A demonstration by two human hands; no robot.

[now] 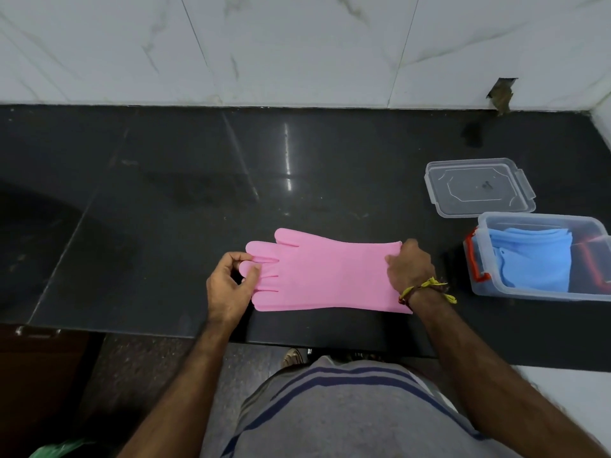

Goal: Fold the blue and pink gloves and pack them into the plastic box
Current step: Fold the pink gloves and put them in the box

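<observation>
Head view
Pink glove: the pink glove (pixel 325 276) lies flat and unfolded on the dark surface (pixel 172 180), near its front edge, glove-tips to the left, cuff to the right.
Blue gloves: the blue gloves (pixel 535 261) sit folded inside the plastic box (pixel 542 290), right of the pink glove.
Left hand: the left hand (pixel 229 285) curls its fingers (pixel 253 272) around the glove's tips, pinching them.
Right hand: the right hand (pixel 410 264) grips the cuff edge, knuckles up; a yellow thread band (pixel 429 287) circles the wrist.
Materials: the glove is smooth, matte, rubbery; the box is clear with red clips; the clear lid (pixel 479 186) lies behind it; the surface is glossy black stone; the wall (pixel 297 47) is white marble tile.
</observation>
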